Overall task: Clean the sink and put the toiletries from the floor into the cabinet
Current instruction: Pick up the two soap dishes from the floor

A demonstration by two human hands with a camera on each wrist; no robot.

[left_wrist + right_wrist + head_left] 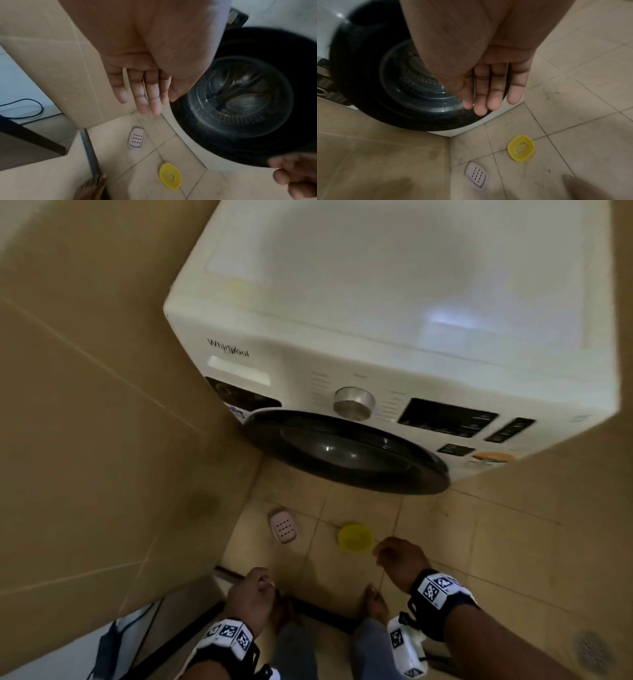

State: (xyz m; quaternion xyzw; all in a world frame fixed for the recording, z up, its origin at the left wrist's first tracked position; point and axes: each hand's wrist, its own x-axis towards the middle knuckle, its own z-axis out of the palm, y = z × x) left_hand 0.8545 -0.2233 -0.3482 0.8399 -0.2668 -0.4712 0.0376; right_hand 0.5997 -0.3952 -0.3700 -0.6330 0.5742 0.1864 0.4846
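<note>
On the tiled floor (428, 525) before the washing machine (376, 337), the yellow soap dish (355, 537) lies just beyond the right hand (400, 559), nearer it than the left hand (251, 594); both grips are relaxed and hold nothing.

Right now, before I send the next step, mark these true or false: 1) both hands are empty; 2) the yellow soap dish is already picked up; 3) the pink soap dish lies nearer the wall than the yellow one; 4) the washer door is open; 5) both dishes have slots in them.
1) True. The left hand and the right hand hold nothing, fingers straight.
2) False. The yellow soap dish lies on the floor tiles, no grip on it.
3) True. The pink soap dish lies close to the tiled wall.
4) False. The washer door is closed.
5) True. Both show rows of slots in the wrist views.
</note>
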